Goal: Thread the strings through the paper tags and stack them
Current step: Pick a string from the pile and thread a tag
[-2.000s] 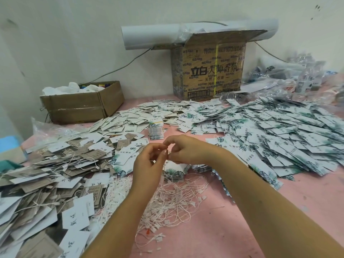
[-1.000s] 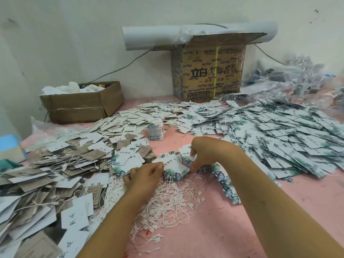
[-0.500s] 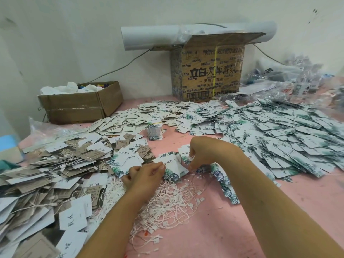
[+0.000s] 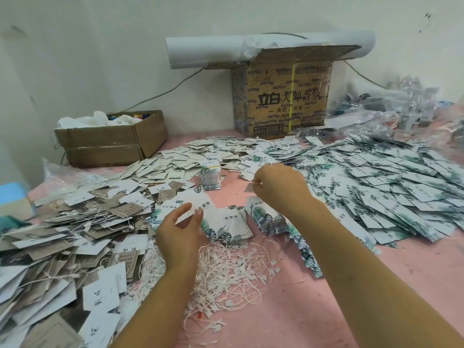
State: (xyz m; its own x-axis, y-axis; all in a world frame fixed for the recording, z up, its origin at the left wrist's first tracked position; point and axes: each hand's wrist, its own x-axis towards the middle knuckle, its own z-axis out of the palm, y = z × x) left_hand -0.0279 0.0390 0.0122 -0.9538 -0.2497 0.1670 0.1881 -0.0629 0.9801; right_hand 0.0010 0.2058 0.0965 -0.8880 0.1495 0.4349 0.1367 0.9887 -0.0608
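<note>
Upright, brown box [image 4: 110,144] with white bags [image 4: 98,119]

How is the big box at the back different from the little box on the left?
The tall printed box is covered in dark writing; the low plain box shows only bare brown card with tape. The tall printed box has a white roll lying across its top; the low plain box is open, stuffed with white material. Both are cardboard and sit on the pink table by the wall.
</note>
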